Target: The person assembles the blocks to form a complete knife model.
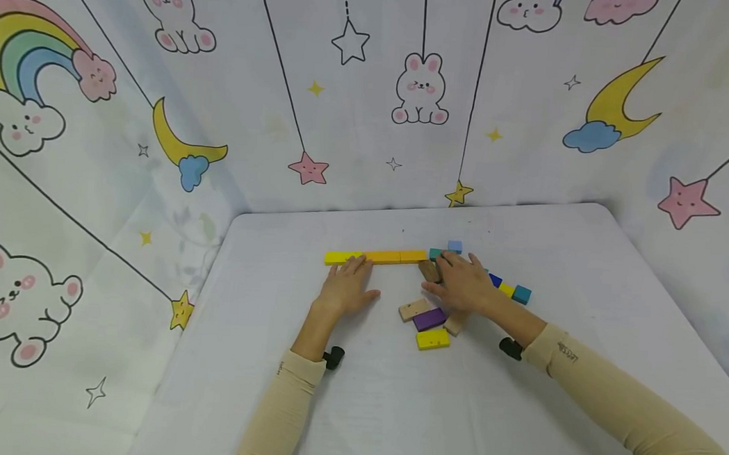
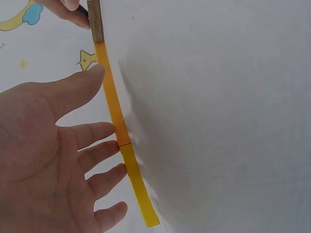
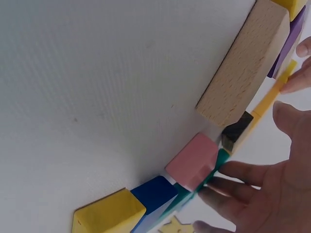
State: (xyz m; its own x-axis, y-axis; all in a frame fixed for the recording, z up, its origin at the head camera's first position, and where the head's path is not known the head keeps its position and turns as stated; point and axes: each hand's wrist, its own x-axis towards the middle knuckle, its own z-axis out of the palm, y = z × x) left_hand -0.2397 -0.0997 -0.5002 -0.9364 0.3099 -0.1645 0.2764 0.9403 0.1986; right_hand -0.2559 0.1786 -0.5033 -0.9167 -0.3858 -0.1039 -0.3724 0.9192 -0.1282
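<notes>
A straight row lies toward the far side of the table, made of a yellow block (image 1: 342,258) and orange blocks (image 1: 383,257) set end to end. My left hand (image 1: 345,287) rests its nearly straight fingertips along the row's near side, thumb spread. At the row's right end, my right hand (image 1: 461,281) reaches over a cluster with loosely extended fingers. Its fingertips are right at a green block (image 3: 221,159), beside a pink block (image 3: 193,162). A brown block (image 1: 429,271) sits by its thumb. Part of the cluster is hidden under this hand.
Nearer me lie a light wooden block (image 1: 414,309), a purple block (image 1: 429,319) and a yellow block (image 1: 433,339). Right of the right hand are a dark blue block (image 1: 495,280) and a teal block (image 1: 522,294). A light blue block (image 1: 454,246) stands behind. A printed cloth wall (image 1: 357,136) borders the table.
</notes>
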